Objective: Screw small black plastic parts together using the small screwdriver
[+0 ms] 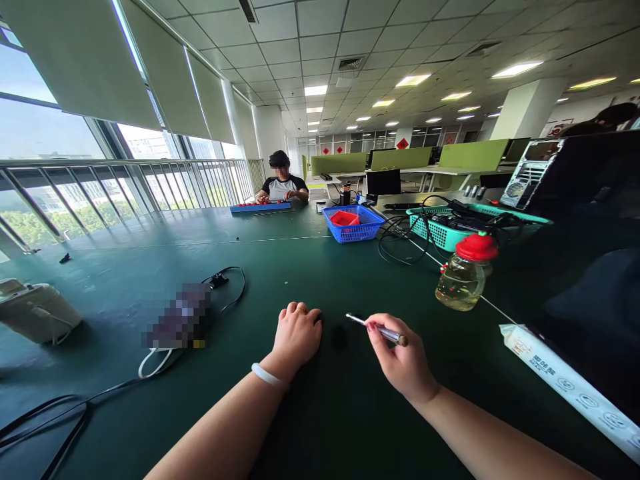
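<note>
The right hand point(400, 360) pinches a thin metal tool point(377, 329) between thumb and fingertips, its tip aimed left at a small dark part point(339, 335) on the green table point(250, 267). The left hand point(296, 335) rests in a loose fist, fingers curled together, just beside that part. Steadying the part with the left hand and bringing the tip in low would serve best. The part blends into the table; its shape cannot be made out.
</note>
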Demonstrator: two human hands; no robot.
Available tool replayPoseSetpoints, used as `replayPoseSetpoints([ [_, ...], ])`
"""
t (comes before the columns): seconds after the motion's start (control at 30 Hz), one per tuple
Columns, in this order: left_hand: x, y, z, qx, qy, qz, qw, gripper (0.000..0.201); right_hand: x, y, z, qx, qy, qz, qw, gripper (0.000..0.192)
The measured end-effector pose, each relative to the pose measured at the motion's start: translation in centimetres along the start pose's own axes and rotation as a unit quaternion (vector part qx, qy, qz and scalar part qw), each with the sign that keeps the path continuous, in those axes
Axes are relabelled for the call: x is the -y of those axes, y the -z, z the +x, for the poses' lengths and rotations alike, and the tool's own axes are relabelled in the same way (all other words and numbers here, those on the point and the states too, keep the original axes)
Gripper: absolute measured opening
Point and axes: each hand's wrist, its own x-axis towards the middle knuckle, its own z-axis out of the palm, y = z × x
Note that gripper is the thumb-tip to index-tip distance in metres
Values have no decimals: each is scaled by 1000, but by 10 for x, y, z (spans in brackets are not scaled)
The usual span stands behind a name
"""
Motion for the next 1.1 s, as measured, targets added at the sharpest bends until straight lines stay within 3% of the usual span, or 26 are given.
replayPoseSetpoints([
  [0.13,-5,8,0,6,21,1,1000,30,-20,-3,5,-66,-109,29,991,25],
  [0.23,-7,12,0,-6,24,-7,1000,43,-34,-6,8,-78,-195,55,976,31],
  [0.33,-6,11,0,1,0,-46,999,47,-39,-8,9,-78,-234,69,967,36],
  [0.5,-7,8,-3,44,-164,-161,972,48,-37,-9,9,-63,-237,62,967,38],
  [0.6,-10,10,-6,80,-234,-173,953,46,-36,-9,9,-58,-237,57,968,39],
  [0.73,-13,9,-7,90,-228,-153,957,35,-35,-8,9,-50,-241,62,967,39],
  [0.9,-11,6,-4,60,-179,-131,973,20,-35,-8,9,-44,-237,75,968,38],
  [1.1,-8,3,-3,48,-150,-138,978,30,-33,-10,6,8,-232,139,963,39],
])
